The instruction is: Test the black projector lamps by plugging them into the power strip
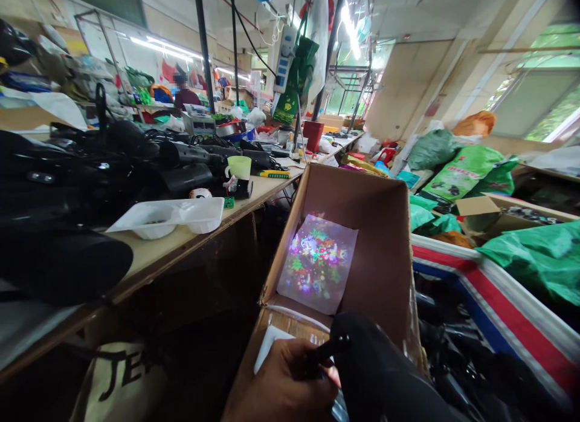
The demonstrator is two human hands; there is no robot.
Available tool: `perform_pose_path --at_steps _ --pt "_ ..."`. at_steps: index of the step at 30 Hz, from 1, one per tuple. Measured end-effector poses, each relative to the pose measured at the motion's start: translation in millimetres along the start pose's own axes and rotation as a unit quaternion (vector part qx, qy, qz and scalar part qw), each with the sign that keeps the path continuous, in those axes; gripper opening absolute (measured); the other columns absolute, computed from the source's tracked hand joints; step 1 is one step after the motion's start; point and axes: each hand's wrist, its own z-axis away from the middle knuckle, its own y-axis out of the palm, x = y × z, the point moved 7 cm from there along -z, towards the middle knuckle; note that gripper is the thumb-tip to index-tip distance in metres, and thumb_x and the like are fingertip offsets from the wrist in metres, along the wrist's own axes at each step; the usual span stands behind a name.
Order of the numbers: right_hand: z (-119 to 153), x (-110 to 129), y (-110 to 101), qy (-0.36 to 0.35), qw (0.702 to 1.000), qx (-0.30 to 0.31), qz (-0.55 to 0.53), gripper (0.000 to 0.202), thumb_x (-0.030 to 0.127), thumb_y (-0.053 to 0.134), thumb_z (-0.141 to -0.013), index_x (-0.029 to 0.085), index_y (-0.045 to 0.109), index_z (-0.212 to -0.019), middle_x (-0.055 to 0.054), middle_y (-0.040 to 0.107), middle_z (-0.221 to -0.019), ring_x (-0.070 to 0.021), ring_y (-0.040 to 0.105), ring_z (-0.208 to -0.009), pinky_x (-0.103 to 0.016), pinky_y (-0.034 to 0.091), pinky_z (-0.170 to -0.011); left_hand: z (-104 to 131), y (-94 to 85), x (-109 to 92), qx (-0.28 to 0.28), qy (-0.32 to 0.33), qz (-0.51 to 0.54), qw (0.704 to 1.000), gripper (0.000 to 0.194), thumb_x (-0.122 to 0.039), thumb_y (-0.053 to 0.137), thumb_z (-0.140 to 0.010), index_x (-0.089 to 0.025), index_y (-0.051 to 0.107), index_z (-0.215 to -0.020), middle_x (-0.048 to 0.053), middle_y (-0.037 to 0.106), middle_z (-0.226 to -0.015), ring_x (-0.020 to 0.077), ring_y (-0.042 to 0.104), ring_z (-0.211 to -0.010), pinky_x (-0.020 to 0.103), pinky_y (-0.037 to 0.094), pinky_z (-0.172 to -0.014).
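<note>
Black device (376, 373) at the bottom of the view, just right of the left hand (285, 383), whose fingers are closed on a narrow part at its near side. The right hand cannot be made out, so its state cannot be told.

Far left of the hand, a long counter (188, 246) carries a dark heap of black housings (181, 159). Below it, a pale bag (124, 379) shows the letters "JE". On the counter's near edge sits a white tray (199, 215) with two hollows. Beyond it, in the background, is a person (185, 94) in dark red. Right of the tray lies a small green circuit board (229, 202), with a pale green cup (239, 167) behind it and a yellow and green tool (274, 174) lying beside the cup.

Directly ahead of the hand, an open cardboard box (376, 253) holds a sheet of paper (294, 283) tilted against its left side. Bright specks of pink, green, blue and white light cover the sheet.

Right of the box, a red, white and blue striped sack (502, 301) holds more black parts (457, 343). Green plastic (539, 249) drapes at its far side, near an open carton (475, 205) of small pieces.
</note>
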Motion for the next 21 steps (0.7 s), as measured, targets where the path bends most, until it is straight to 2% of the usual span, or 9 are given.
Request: perform_pose_path --at_steps 4,7,10,12,14,17,21 --pt "-45 3 33 -0.053 0.993 0.103 0.037 0.017 0.041 0.060 -0.086 0.025 0.064 -0.092 -0.001 0.065 -0.088 -0.0136 0.060 -0.072 -0.025 0.050 -0.056 1 1.0 -1 -0.008 -0.007 0.002 1.000 0.031 -0.025 0.092 -0.049 -0.013 0.072 -0.070 0.001 0.068 -0.064 0.0103 0.060 -0.058 0.022 0.045 -0.060" --pt "-54 13 43 -0.083 0.983 0.149 0.062 0.015 0.041 0.067 -0.077 0.027 0.066 -0.083 0.002 0.063 -0.074 -0.0118 0.055 -0.059 -0.025 0.045 -0.049 1 3.0 -2 -0.003 -0.017 -0.013 1.000 0.031 -0.025 0.092 -0.048 -0.012 0.071 -0.067 0.000 0.066 -0.061 0.0095 0.058 -0.057 0.021 0.043 -0.058" --pt "-50 28 44 -0.100 0.978 0.164 0.082 0.020 0.036 0.072 -0.063 0.030 0.069 -0.082 0.002 0.063 -0.072 -0.0149 0.056 -0.058 -0.029 0.046 -0.049 0 2.5 -2 0.000 -0.012 -0.036 0.999 0.031 -0.030 0.090 -0.052 -0.012 0.070 -0.067 0.000 0.063 -0.058 0.0085 0.056 -0.054 0.020 0.041 -0.055" --pt "-48 36 42 -0.108 0.975 0.174 0.085 0.022 0.031 0.071 -0.059 0.033 0.071 -0.081 0.001 0.063 -0.072 -0.0192 0.058 -0.059 -0.035 0.048 -0.050 -1 1.7 -1 0.006 -0.011 -0.049 0.999 0.030 -0.032 0.088 -0.055 -0.012 0.070 -0.067 -0.001 0.062 -0.058 0.0085 0.055 -0.054 0.021 0.041 -0.055" --pt "-49 42 40 -0.117 0.971 0.194 0.077 0.022 0.027 0.069 -0.058 0.035 0.072 -0.078 0.001 0.063 -0.072 -0.0230 0.061 -0.063 -0.039 0.051 -0.053 -1 -0.9 1 0.003 -0.010 -0.059 0.998 0.030 -0.032 0.088 -0.055 -0.012 0.071 -0.069 0.000 0.062 -0.059 0.0092 0.055 -0.056 0.021 0.041 -0.056" --pt "-53 44 38 -0.128 0.965 0.219 0.059 0.022 0.024 0.067 -0.058 0.037 0.073 -0.074 0.002 0.065 -0.073 -0.0235 0.063 -0.065 -0.040 0.052 -0.056 -2 -4.2 3 -0.001 -0.006 -0.063 0.998 0.032 -0.030 0.089 -0.053 -0.011 0.071 -0.072 0.000 0.061 -0.061 0.0091 0.053 -0.056 0.021 0.039 -0.056" --pt "-56 35 36 -0.123 0.972 0.194 0.051 0.026 0.024 0.069 -0.059 0.039 0.073 -0.080 0.003 0.064 -0.068 -0.0223 0.062 -0.061 -0.039 0.051 -0.050 -2 -3.7 5 0.009 -0.011 -0.053 0.999 0.030 -0.028 0.089 -0.053 -0.012 0.071 -0.071 0.000 0.059 -0.059 0.0091 0.051 -0.055 0.022 0.038 -0.055"
